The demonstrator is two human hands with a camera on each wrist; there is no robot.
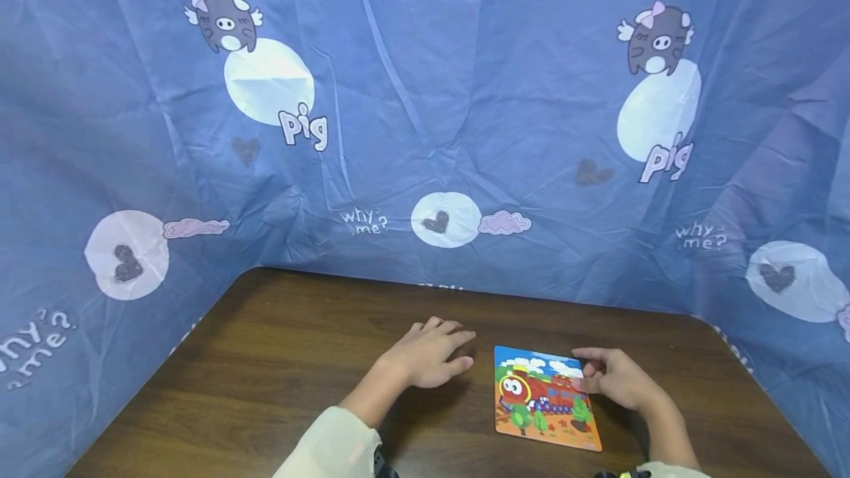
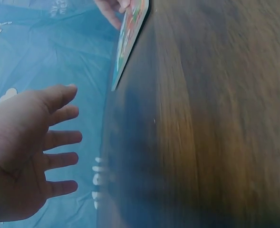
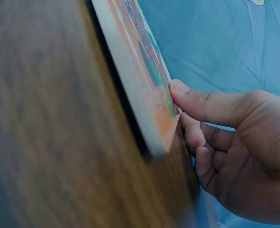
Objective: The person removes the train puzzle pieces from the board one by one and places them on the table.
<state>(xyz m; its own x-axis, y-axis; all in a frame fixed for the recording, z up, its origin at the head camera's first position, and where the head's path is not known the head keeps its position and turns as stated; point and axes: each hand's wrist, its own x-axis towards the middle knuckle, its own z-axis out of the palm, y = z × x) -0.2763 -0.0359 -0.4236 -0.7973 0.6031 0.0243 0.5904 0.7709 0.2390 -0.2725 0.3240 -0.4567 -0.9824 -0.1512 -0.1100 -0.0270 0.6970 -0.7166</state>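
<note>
A thin square picture board with a cartoon red train lies on the right part of the brown table. My right hand pinches its right edge. In the right wrist view the thumb presses the printed face at the rim, and the other fingers curl at the side of the edge. To the left of the board, apart from it, my left hand hovers over the table with nothing in it. Its fingers are spread and fairly straight in the left wrist view.
The dark wooden table has rounded far corners. A blue printed cloth with pigs, hearts and lettering hangs around its back and sides.
</note>
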